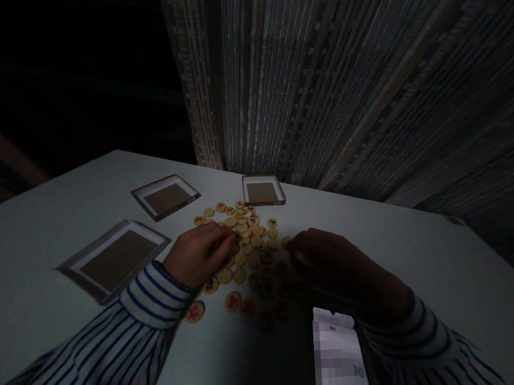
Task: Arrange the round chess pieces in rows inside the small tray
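A loose heap of round wooden xiangqi pieces (242, 228) lies on the white table, some blank side up, others showing red or black characters. At the heap's left side is my left hand (200, 250), its fingers drawn together over the pieces; whatever they hold is hidden. My right hand (329, 260) is low at the heap's right side, in shadow, fingers curled with the tips on one pale xiangqi piece (286, 242). Nearer to me lie separate red-marked pieces, among them one xiangqi piece (195, 312) by my left sleeve.
Two shallow open box parts stand behind the heap: a left tray (155, 214) and a right tray (264, 203). A larger box lid (81, 286) lies at left. A lit phone (338, 349) is below my right wrist. A string curtain (269, 88) hangs beyond the table (415, 253).
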### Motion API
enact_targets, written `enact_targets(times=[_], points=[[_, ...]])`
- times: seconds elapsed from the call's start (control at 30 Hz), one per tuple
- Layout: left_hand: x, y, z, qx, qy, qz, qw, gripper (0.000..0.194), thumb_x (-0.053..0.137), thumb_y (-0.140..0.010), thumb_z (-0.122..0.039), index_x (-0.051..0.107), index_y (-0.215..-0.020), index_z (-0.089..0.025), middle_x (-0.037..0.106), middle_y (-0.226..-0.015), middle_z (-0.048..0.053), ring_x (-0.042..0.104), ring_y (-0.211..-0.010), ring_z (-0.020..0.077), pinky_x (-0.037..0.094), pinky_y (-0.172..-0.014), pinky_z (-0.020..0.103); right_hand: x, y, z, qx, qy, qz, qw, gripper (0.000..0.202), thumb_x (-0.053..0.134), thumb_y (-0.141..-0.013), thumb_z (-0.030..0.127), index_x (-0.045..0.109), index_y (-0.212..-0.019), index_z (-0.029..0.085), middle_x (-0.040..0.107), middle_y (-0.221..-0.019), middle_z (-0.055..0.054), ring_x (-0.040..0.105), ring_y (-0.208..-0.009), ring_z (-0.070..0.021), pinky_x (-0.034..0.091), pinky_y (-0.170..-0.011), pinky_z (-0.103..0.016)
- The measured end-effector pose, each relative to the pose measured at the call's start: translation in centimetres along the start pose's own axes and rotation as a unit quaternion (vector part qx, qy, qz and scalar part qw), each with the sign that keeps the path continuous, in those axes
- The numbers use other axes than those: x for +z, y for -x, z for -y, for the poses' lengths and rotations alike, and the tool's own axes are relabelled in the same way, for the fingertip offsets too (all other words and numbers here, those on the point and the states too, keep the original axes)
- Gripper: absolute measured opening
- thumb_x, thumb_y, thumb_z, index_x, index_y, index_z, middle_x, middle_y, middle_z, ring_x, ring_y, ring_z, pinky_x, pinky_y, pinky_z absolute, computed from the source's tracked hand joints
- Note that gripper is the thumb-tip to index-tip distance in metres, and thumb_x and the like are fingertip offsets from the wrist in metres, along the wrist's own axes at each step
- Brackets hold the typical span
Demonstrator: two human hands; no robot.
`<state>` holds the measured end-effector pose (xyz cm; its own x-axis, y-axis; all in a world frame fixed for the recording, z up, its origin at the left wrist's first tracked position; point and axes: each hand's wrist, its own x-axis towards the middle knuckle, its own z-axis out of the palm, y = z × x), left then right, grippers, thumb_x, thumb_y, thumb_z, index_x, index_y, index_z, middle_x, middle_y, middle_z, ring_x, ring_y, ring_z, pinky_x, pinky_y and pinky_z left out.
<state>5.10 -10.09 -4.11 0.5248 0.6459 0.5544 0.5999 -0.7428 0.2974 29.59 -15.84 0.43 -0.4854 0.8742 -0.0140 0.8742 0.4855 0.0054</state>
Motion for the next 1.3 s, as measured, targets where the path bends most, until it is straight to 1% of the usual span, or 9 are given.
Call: enact_targets(times=[0.13,0.23,0.37,0.57,0.7,0.8,0.9,1.07,1.3], points=[[-0.1,0.0,-0.1,-0.002,-0.005,0.005,1.000,0.030,0.041,-0.088,-0.029,0.066,-0.082,-0.014,0.067,-0.070,0.005,0.062,-0.062,0.0138,0.048,-0.058,0.023,0.3,0.3,-0.4,-0.020,-0.064,-0.041,0.997,0.017,0.050,-0.082,0.018,0.061,-0.095,0.017,0.064,-0.086,-0.007,0.055,-0.077,-0.0156,0.042,-0.068,-0.027],[-0.2,0.0,-0.1,-0.008,-0.005,0.009,1.000,0.030,0.041,-0.087,-0.030,0.066,-0.083,-0.014,0.067,-0.071,0.005,0.062,-0.062,0.0139,0.048,-0.058,0.023,0.3,0.3,-0.5,-0.021,-0.091,-0.057,0.994,0.017,0.051,-0.081,0.017,0.060,-0.095,0.017,0.062,-0.081,-0.004,0.053,-0.073,-0.0138,0.041,-0.064,-0.025],[-0.1,0.0,0.0,-0.016,0.004,0.011,1.000,0.029,0.041,-0.087,-0.030,0.066,-0.082,-0.015,0.068,-0.072,0.005,0.062,-0.064,0.0141,0.049,-0.060,0.024,0.1,0.3,-0.4,-0.004,-0.107,-0.061,0.992,0.011,0.052,-0.082,0.017,0.061,-0.090,0.018,0.060,-0.077,-0.002,0.052,-0.069,-0.0117,0.040,-0.061,-0.023],[-0.1,0.0,0.0,-0.012,0.006,0.012,1.000,0.029,0.042,-0.086,-0.029,0.066,-0.081,-0.015,0.067,-0.071,0.005,0.061,-0.063,0.0140,0.049,-0.060,0.024,0.3,0.4,-0.6,-0.014,-0.144,-0.082,0.986,0.011,0.052,-0.083,0.019,0.059,-0.091,0.020,0.060,-0.080,-0.001,0.053,-0.070,-0.0106,0.042,-0.063,-0.023],[-0.1,0.0,0.0,-0.003,0.003,0.005,1.000,0.028,0.042,-0.087,-0.028,0.066,-0.083,-0.015,0.066,-0.069,0.004,0.060,-0.061,0.0135,0.048,-0.058,0.024,0.4,0.3,-0.7,-0.025,-0.171,-0.104,0.979,0.016,0.049,-0.083,0.016,0.056,-0.097,0.019,0.062,-0.090,-0.004,0.056,-0.079,-0.0127,0.046,-0.070,-0.026],[0.1,0.1,0.1,-0.005,0.004,0.004,1.000,0.027,0.042,-0.087,-0.027,0.066,-0.084,-0.015,0.065,-0.068,0.004,0.060,-0.061,0.0132,0.048,-0.059,0.023,0.4,0.2,-0.6,-0.036,-0.189,-0.112,0.975,0.022,0.047,-0.083,0.014,0.055,-0.103,0.019,0.062,-0.095,-0.006,0.057,-0.083,-0.0136,0.048,-0.070,-0.027],[0.1,0.1,0.1,-0.003,0.006,0.001,1.000,0.026,0.043,-0.086,-0.027,0.066,-0.083,-0.015,0.065,-0.068,0.004,0.060,-0.061,0.0131,0.048,-0.059,0.023,0.3,0.1,-0.5,-0.046,-0.224,-0.110,0.967,0.024,0.046,-0.083,0.013,0.055,-0.104,0.018,0.061,-0.096,-0.006,0.058,-0.082,-0.0131,0.049,-0.069,-0.027],[-0.1,0.0,0.1,-0.002,0.005,-0.003,1.000,0.027,0.043,-0.087,-0.029,0.066,-0.082,-0.016,0.066,-0.069,0.004,0.061,-0.061,0.0134,0.048,-0.056,0.022,0.6,0.0,-0.8,-0.060,-0.282,-0.131,0.949,0.024,0.047,-0.083,0.012,0.055,-0.104,0.018,0.059,-0.094,-0.006,0.056,-0.077,-0.0118,0.049,-0.067,-0.027],[-0.3,0.0,0.0,-0.019,0.008,-0.004,1.000,0.028,0.043,-0.086,-0.030,0.067,-0.082,-0.016,0.068,-0.070,0.004,0.062,-0.062,0.0141,0.049,-0.060,0.024,1.4,-0.1,-1.3,-0.073,-0.307,-0.153,0.937,0.033,0.047,-0.080,0.008,0.051,-0.112,0.018,0.055,-0.096,-0.006,0.056,-0.078,-0.0117,0.050,-0.068,-0.027]])
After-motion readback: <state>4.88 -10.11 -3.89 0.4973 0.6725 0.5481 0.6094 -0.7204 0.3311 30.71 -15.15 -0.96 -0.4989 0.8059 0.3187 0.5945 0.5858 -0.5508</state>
